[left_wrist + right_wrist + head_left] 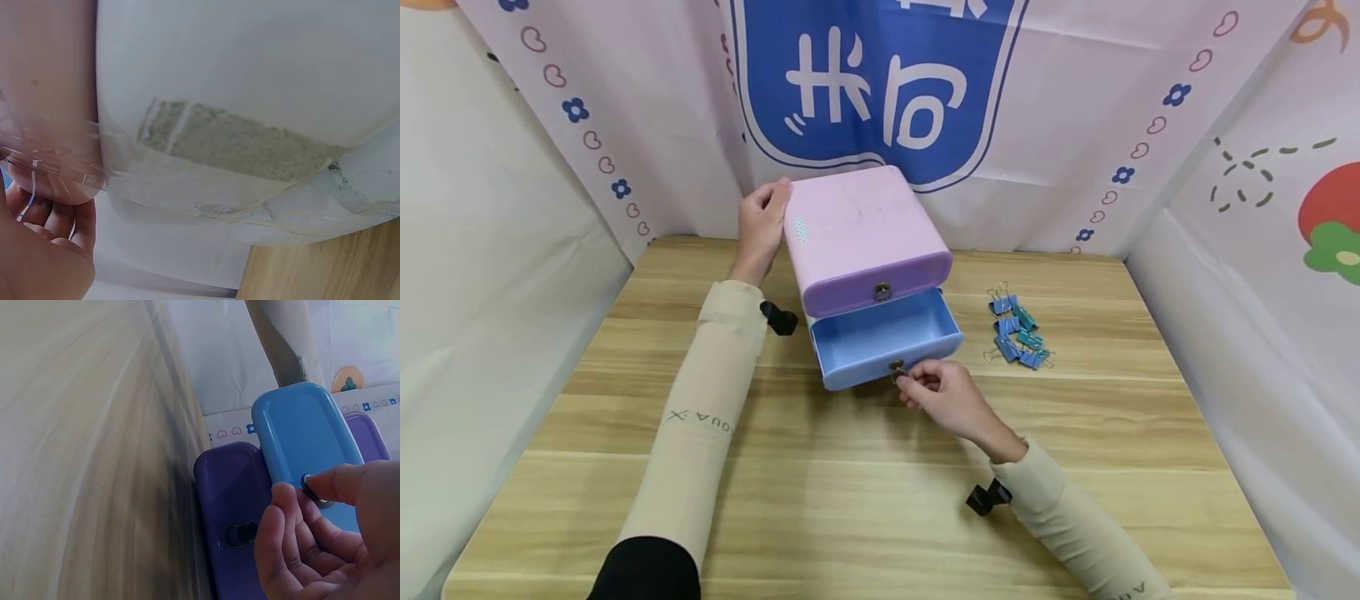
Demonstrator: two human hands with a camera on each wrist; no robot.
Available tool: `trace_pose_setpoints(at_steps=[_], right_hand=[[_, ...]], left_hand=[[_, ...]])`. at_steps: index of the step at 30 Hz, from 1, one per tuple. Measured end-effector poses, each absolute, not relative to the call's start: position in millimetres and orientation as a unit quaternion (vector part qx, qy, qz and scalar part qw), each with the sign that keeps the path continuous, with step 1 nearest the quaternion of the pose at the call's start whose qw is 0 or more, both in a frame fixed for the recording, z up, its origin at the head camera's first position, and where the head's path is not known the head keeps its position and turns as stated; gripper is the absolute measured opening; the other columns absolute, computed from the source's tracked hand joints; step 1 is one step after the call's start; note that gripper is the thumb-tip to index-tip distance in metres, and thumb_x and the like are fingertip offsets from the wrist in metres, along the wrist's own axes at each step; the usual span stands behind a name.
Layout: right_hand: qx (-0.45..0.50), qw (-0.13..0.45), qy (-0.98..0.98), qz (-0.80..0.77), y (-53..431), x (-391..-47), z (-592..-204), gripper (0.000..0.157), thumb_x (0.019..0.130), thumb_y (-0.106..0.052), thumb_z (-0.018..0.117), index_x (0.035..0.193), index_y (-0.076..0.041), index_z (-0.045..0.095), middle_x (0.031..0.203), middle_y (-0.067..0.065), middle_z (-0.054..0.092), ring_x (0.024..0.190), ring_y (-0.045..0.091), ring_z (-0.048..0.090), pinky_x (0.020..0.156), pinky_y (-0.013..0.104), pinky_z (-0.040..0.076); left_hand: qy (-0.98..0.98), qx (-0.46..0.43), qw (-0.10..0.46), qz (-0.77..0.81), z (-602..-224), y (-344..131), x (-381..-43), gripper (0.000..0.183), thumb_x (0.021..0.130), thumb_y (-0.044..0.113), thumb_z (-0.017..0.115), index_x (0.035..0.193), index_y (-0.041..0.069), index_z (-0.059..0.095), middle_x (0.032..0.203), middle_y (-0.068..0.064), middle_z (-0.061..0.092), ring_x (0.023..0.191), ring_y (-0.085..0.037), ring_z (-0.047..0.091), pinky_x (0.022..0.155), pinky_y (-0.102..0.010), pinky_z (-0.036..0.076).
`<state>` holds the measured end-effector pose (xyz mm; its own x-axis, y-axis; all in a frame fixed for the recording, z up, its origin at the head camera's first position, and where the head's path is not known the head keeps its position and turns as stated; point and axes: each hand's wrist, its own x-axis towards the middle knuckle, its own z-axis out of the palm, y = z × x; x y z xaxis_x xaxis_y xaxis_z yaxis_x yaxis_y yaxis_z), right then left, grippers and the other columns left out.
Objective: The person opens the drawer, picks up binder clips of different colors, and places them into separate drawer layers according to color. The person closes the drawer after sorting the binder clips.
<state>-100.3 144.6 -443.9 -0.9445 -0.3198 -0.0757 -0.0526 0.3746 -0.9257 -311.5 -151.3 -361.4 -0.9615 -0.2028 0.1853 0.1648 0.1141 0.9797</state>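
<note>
A small storage box with drawers [857, 217], pink on top, stands toward the back of the table. Its blue drawer [886, 332] is pulled out and nothing lies in the visible part of it. My right hand [951, 396] pinches the metal ring pull [310, 487] on that drawer's front between thumb and index finger. At the back left corner of the box, my left hand [763, 223] grips its edge, the fingers bent. Above the blue drawer, a purple drawer [880, 285] is closed. Another purple drawer [231, 487] shows below it in the right wrist view.
Several blue and teal binder clips [1018, 329] lie in a cluster on the wooden table [820, 500], right of the box. A printed cloth [1037, 125] hangs close behind the box, and white cloth walls [482, 250] flank both sides.
</note>
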Motion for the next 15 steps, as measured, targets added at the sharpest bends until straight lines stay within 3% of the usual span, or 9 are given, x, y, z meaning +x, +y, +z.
trace_pose_setpoints(at_steps=[5,9,15], right_hand=[[-0.119,0.112,0.827,-0.538,144.8,-101.9,-447.7,0.026,0.103,-0.022,0.069,0.104,0.003,0.075,0.095,0.02,0.077,0.085,0.04,0.074,0.068,0.026,0.057],[-0.125,0.098,0.838,-0.522,144.4,-102.8,-449.4,0.018,0.102,-0.021,0.072,0.101,-0.003,0.077,0.09,0.011,0.077,0.079,0.027,0.073,0.064,0.024,0.055],[-0.142,0.074,0.858,-0.488,146.2,-103.0,-448.4,0.011,0.098,-0.019,0.076,0.101,-0.008,0.078,0.09,0.003,0.078,0.079,0.011,0.07,0.072,0.025,0.058]], left_hand=[[-0.734,0.009,0.14,-0.664,-361.1,-151.2,-310.8,0.042,0.106,0.049,0.061,0.115,0.01,0.075,0.093,0.006,0.063,0.085,-0.009,0.057,0.074,-0.023,0.046],[-0.736,0.005,0.145,-0.661,-360.8,-151.2,-310.6,0.043,0.106,0.049,0.06,0.115,0.009,0.075,0.092,0.006,0.063,0.084,-0.009,0.057,0.073,-0.022,0.046],[-0.739,0.005,0.148,-0.657,-361.6,-151.1,-311.3,0.044,0.106,0.048,0.06,0.116,0.008,0.074,0.091,0.008,0.063,0.085,-0.008,0.057,0.073,-0.022,0.046]])
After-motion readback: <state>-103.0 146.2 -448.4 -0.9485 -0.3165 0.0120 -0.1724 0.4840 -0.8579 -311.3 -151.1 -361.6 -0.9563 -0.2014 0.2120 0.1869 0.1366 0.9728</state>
